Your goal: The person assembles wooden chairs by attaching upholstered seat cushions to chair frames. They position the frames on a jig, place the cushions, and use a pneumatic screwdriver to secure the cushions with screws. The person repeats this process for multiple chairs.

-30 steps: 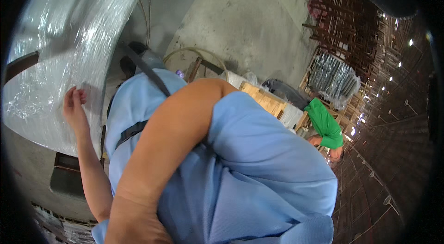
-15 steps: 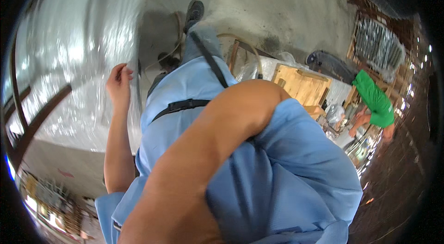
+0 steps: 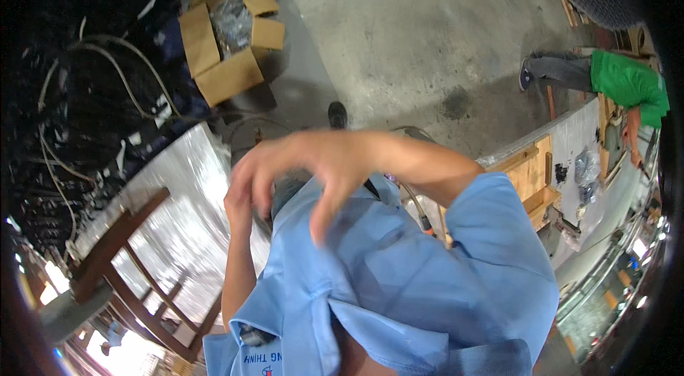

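Observation:
My right hand (image 3: pixel 306 166) is raised in front of my chest, blurred, with its fingers spread and nothing in them. Its forearm comes across from the sleeve of my light blue shirt (image 3: pixel 413 283). My left hand (image 3: pixel 239 199) is lifted just behind and below it, beside the edge of a shiny plastic-wrapped sheet (image 3: pixel 189 226). The right hand partly covers it, so its fingers are hard to make out. My black shoe (image 3: pixel 337 115) shows on the concrete floor beyond the hands.
An open cardboard box (image 3: pixel 228 41) holding wrapped parts stands at the upper left by tangled cables (image 3: pixel 92 91). A dark wooden frame (image 3: pixel 135 283) lies over the wrapped sheet. A wooden crate (image 3: pixel 531 173) and a person in a green shirt (image 3: pixel 627 80) are on the right.
The view has swung sharply, bringing the box and floor into sight. My right arm has lifted so its open hand is now in front of me. My left hand has come off the wrapped sheet.

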`<state>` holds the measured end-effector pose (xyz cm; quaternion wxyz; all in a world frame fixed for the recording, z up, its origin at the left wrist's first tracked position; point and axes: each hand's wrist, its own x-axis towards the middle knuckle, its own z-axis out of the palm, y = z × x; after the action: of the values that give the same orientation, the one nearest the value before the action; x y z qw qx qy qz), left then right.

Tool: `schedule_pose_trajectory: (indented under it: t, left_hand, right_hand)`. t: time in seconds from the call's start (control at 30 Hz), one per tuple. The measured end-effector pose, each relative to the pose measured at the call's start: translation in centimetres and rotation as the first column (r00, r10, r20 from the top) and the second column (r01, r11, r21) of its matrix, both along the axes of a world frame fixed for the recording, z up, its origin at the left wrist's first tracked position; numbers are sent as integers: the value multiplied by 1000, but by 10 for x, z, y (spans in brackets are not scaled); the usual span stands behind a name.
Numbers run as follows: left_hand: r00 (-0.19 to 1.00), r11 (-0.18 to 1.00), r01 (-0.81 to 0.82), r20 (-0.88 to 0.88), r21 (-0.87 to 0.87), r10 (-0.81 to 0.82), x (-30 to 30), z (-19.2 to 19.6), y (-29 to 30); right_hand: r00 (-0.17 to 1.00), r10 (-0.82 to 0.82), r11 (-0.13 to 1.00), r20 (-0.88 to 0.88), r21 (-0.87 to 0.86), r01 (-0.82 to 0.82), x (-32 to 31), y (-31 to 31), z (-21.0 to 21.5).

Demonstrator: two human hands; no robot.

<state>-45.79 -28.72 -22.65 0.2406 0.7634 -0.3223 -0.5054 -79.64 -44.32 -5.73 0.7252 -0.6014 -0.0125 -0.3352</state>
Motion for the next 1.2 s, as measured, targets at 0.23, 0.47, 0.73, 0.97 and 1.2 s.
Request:
schedule_pose_trajectory:
  t: [0.23,0.47,0.73,0.97,1.2]
  left_hand:
    - [724,689,677,-61,258,-687,-55,56,-132]
    - [324,177,907,-365,383,-873,-31,35,-231]
    - [18,-223,885,-509,409,-861,-168,7,-424]
    - [-82,-204,907,-321,368,-943,-379,-42,-605]
    - [-302,-346,909,-206,233,-931,-598,-49,-674]
  right_hand:
    - [425,-312,869,-850,-75,489,-162,49,-132]
    - [193,-30,-30,-981,194,980,-172,142,-180]
    - [659,-253,-742,-709,579,338,-143,164,-206]
    - [537,-116,-685,-836,459,567,-149,93,-183]
    - [551,-523,-613,-650,736,286,-88,37,-211]
